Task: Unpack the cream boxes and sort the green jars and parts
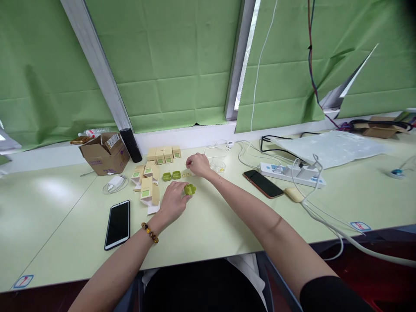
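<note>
My left hand [173, 200] pinches a small green cup-like case [190, 189] with a scalloped edge, held just above the table. Further forward, my right hand [198, 164] has its fingers bent together over the table; whatever may be between the fingertips is too small to make out. Two green open cases [171, 175] lie side by side in front of my hands, with a few tiny yellowish pieces [186, 174] to their right. Just right of my right hand is a clear plastic container [218, 167] with small yellow bits inside.
Opened small cartons [147, 190] lie left of my left hand, and closed small boxes [164, 154] stand behind. A white-edged phone [117, 225], a charger [115, 183] and a cardboard box [105, 154] are at left. Another phone [263, 183], a power strip [292, 173] and cables occupy the right.
</note>
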